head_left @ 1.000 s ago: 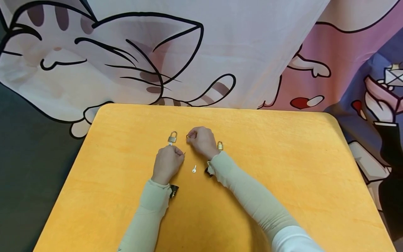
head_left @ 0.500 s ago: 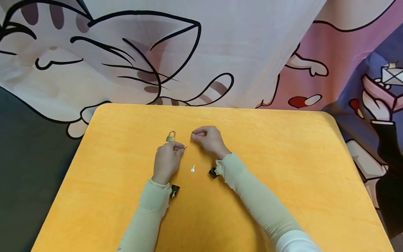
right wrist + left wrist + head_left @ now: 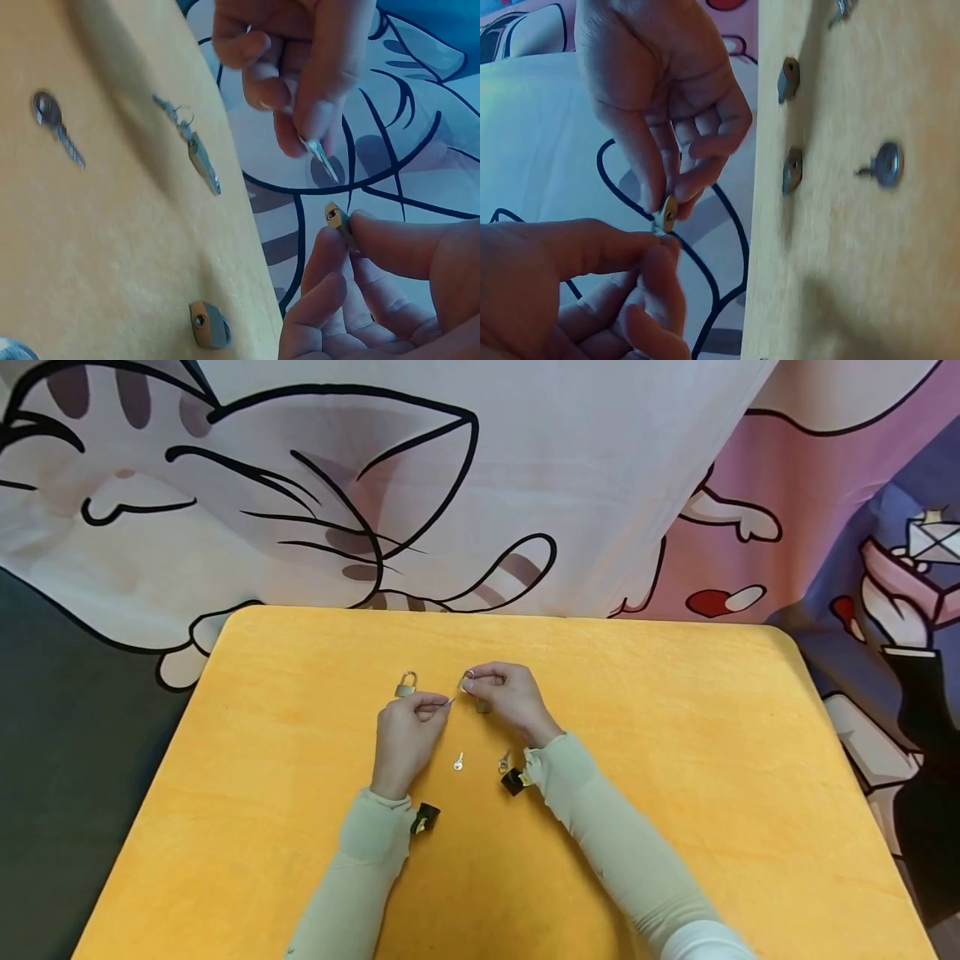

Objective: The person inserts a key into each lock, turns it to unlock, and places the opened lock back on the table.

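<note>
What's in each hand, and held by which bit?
Left hand: a key, by one end, tip sticking out. Right hand: a padlock, by its sides, keyhole uncovered.

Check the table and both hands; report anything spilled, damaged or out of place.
Nothing stands out. No spill or damage shows on the table; a silver key lies flat there, and the left hand pinches another key near the small padlock in the right hand.

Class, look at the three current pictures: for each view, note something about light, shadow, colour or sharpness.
Head view: warm-toned table, with a soft shadow beside the right sleeve; left wrist view: bluish cast on the printed cloth, the loose key looking slightly soft; right wrist view: a broad, blurry-edged shadow slants across the table.
</note>
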Tool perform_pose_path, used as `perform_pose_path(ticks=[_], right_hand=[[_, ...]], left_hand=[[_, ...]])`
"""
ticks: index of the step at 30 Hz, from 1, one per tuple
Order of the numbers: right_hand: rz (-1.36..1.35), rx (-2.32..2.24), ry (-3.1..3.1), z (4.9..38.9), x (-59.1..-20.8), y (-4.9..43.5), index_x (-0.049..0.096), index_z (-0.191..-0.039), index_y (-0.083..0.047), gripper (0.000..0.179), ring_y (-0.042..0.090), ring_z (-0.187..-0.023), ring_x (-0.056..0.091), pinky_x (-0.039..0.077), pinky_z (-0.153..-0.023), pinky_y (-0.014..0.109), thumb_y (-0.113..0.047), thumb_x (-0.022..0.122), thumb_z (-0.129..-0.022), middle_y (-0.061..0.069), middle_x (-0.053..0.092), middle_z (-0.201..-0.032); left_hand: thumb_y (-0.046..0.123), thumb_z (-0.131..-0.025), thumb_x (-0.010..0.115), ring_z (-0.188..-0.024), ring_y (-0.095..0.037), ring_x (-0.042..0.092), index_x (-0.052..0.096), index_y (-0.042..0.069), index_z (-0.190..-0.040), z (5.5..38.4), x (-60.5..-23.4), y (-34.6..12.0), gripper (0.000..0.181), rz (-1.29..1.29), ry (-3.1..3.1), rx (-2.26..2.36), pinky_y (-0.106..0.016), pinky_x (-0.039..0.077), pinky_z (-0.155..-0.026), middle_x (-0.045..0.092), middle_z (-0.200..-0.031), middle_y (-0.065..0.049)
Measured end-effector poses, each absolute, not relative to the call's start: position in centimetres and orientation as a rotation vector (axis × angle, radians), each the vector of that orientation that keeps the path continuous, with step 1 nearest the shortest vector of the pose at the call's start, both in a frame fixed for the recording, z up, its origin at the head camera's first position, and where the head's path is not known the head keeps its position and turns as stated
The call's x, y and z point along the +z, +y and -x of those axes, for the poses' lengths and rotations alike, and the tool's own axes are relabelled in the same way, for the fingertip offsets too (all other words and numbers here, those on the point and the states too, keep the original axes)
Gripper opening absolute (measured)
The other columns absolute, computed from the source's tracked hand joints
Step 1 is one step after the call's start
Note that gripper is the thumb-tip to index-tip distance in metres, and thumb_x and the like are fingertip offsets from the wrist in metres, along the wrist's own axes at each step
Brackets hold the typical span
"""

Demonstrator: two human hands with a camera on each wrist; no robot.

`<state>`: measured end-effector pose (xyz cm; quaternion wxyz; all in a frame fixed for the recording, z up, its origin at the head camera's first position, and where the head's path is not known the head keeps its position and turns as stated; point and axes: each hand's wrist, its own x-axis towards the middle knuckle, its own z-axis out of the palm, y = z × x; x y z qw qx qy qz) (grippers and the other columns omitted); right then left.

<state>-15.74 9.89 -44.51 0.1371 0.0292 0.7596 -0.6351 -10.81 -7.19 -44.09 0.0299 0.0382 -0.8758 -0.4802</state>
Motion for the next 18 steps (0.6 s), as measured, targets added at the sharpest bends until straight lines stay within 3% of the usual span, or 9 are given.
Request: perform_pose_path(ticks=[7, 13, 18], right_hand=[[-0.159, -2.008, 2.003, 15.3, -44.7, 10.1, 0.072, -0.115, 0.002, 0.026, 0.030, -0.098, 0.071, 0.052, -0.092, 0.051, -0.012, 0.073, -0.093, 0.012, 0.075, -0.102], [-0.210, -2.093, 1.910, 14.9, -45.1, 10.4, 0.069, -0.118, 0.005, 0.028, 0.029, -0.100, 0.070, 0.051, -0.096, 0.048, -0.008, 0.072, -0.093, 0.014, 0.074, -0.103], [-0.228, -2.120, 1.868, 14.6, -45.4, 10.6, 0.068, -0.119, 0.007, 0.029, 0.028, -0.095, 0.071, 0.055, -0.090, 0.041, -0.007, 0.070, -0.094, 0.013, 0.074, -0.102]], left_hand=[[0.018, -0.091, 0.077, -0.076, -0.014, 0.074, 0.080, 0.008, -0.096, 11.0, -44.3, -6.7, 0.013, -0.197, -2.635, -1.600, -0.033, 0.059, -0.068, 0.076, -0.086, -0.004], [0.017, -0.090, 0.077, -0.076, -0.014, 0.074, 0.080, 0.007, -0.097, 10.9, -44.5, -6.5, 0.012, -0.206, -2.602, -1.667, -0.033, 0.059, -0.069, 0.076, -0.086, -0.004], [0.016, -0.090, 0.077, -0.078, -0.015, 0.074, 0.080, 0.006, -0.098, 10.8, -44.6, -6.3, 0.013, -0.209, -2.597, -1.710, -0.033, 0.059, -0.070, 0.076, -0.086, -0.004]])
